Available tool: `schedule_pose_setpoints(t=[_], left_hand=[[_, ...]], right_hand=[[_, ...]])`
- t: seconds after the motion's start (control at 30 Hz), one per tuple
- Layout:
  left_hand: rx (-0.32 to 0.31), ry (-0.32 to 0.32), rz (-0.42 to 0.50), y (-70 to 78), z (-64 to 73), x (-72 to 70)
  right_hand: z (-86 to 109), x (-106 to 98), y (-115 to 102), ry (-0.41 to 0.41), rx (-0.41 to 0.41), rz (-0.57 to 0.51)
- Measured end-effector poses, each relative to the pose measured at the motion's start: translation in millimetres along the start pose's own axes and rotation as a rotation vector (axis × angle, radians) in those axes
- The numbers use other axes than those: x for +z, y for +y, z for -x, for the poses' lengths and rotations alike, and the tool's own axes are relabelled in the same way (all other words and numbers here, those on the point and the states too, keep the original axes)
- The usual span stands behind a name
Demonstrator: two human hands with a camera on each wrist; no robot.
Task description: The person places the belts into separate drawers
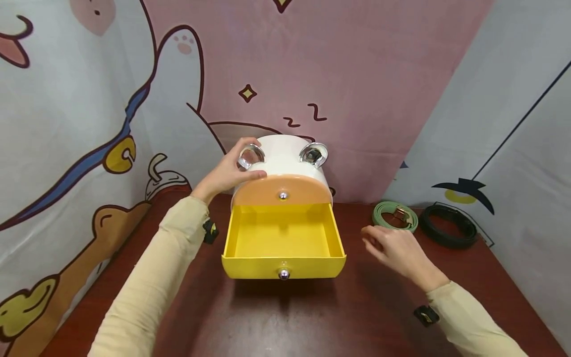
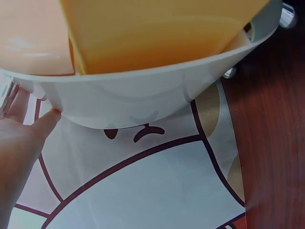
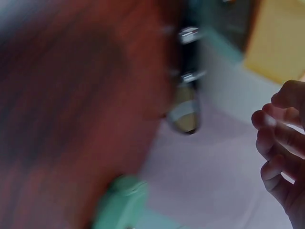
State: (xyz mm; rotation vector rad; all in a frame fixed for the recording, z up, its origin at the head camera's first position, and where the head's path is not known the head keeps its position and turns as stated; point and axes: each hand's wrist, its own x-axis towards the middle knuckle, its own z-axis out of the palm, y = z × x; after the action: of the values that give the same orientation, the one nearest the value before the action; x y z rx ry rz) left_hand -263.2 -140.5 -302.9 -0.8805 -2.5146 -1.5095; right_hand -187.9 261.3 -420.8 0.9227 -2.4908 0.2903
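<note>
On the table stands a white rounded drawer box [image 1: 285,151] with two silver ear-like knobs on top. Its yellow lower drawer [image 1: 284,267] is pulled far out with nothing visible inside; the orange upper drawer [image 1: 267,192] is in. My left hand [image 1: 228,171] rests on the box's upper left, its thumb and fingers spread around the left silver ear [image 1: 252,156]. In the left wrist view, the fingertips touch the white shell [image 2: 128,100]. My right hand [image 1: 399,250] hovers right of the drawer, fingers loosely curled and holding nothing. Beyond it lies a coiled green belt [image 1: 380,213].
A coiled black belt [image 1: 448,242] lies right of the green one. The dark red wooden table [image 1: 285,322] reaches back to a cartoon-printed cloth [image 1: 348,99] behind and at both sides.
</note>
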Motion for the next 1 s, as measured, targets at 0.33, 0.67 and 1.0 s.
schedule_pose_setpoints(t=[0.33,0.67,1.0], left_hand=[[-0.015,-0.009,-0.037,-28.5,-10.0,-0.9],[-0.033,-0.058,-0.026,-35.9,-15.4,-10.7],[-0.112,-0.112,-0.039,-32.9,-14.6,-23.1]], right_hand=[[34.9,25,63,-0.129,0.238,0.006],[57.5,34,95,-0.117,0.518,-0.107],[62.1,45,111,-0.136,0.752,-0.243]])
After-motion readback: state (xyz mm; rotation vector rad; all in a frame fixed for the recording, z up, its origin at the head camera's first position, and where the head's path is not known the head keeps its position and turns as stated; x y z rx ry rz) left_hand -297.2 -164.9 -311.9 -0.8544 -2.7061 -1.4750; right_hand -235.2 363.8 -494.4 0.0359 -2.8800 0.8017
